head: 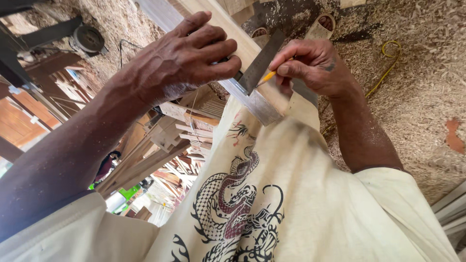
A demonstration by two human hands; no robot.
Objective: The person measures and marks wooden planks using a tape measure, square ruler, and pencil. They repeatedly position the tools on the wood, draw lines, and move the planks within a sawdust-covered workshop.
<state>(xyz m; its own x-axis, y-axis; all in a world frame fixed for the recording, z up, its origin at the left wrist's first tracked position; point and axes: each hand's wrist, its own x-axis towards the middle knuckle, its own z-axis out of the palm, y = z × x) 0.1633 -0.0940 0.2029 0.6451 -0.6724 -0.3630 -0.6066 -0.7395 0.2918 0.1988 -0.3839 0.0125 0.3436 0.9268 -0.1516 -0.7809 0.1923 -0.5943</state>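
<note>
My left hand (pixel 187 58) presses down on a metal try square (pixel 259 63) that lies across a pale wooden plank (pixel 233 29). The square's blade crosses the plank at an angle. My right hand (pixel 313 65) pinches a yellow pencil (pixel 267 76) with its tip against the edge of the square's blade on the wood. My cream shirt with a dark dragon print (pixel 252 204) fills the lower part of the view and hides the near end of the plank.
Wood shavings and sawdust (pixel 422 87) cover the floor at right, with a yellow cord (pixel 386 58) lying in them. Stacked wooden offcuts and slats (pixel 179 140) sit at lower left. A round dark machine part (pixel 89 39) stands at upper left.
</note>
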